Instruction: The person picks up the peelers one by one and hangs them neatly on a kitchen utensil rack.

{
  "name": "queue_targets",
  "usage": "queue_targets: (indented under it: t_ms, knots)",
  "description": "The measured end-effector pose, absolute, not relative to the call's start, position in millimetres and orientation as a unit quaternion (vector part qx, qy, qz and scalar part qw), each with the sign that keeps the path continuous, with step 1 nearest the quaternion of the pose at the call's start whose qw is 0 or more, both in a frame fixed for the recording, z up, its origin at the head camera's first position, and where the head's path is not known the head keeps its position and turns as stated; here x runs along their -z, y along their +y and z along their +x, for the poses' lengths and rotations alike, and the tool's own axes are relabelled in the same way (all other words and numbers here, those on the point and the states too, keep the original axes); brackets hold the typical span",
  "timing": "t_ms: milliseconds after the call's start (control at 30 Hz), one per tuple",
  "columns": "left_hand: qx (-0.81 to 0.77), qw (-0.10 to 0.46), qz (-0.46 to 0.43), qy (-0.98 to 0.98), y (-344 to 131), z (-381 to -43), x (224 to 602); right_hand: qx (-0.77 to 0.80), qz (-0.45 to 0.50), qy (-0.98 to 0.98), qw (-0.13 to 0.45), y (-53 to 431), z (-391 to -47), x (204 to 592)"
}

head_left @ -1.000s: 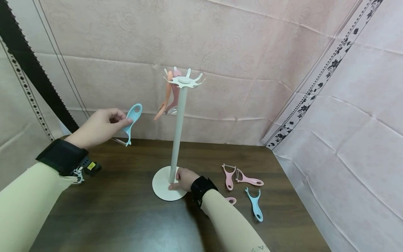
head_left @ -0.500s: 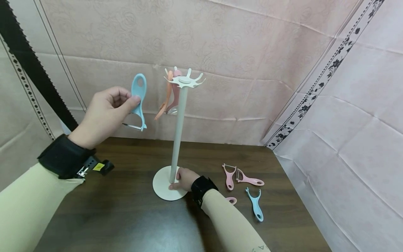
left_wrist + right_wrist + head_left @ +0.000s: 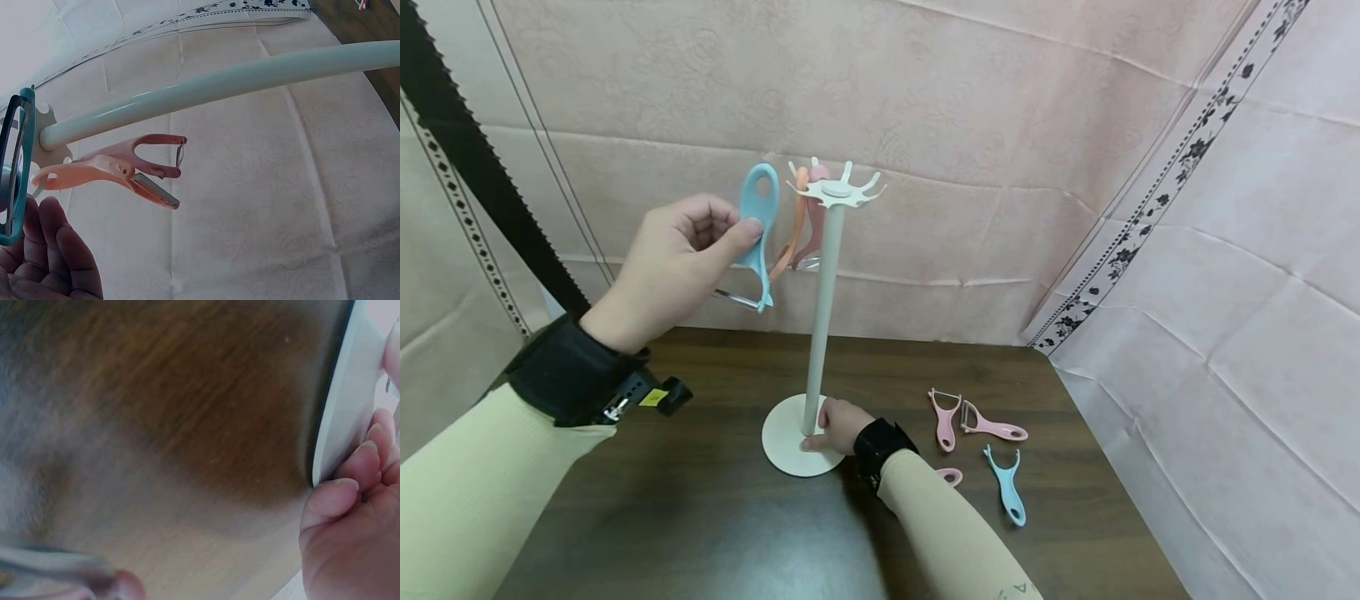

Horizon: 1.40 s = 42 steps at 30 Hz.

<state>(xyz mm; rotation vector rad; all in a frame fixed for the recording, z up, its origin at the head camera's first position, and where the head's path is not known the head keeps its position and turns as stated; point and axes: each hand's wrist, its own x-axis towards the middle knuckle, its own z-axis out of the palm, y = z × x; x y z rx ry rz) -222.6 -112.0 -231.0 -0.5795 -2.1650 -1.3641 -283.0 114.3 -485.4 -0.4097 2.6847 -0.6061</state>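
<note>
My left hand pinches a light blue Y-shaped peeler by its handle, holed end up and blade end down. The peeler is just left of the top of a white stand with upturned hooks. On the stand's left hooks hang an orange peeler and a darker pink peeler. The blue peeler partly covers the orange one in the head view. My right hand holds the round base, its curled fingers against the edge by the pole.
Right of my right forearm, two pink peelers and a blue peeler lie on the brown wooden table. Another pink handle shows beside the forearm, which hides the rest. Patterned cloth stands behind the table.
My left hand has raised the blue peeler from low on the left, turned it more upright and moved it right, close to the hooks. My right hand has stayed on the base.
</note>
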Motion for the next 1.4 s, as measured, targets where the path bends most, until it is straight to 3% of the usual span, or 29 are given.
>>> queue_targets:
  t_ms: [1400]
  knots:
    - [0.494, 0.213, -0.237, -0.809, -94, -231, 234, 0.204, -0.145, 0.953, 0.172, 115, -280, 483]
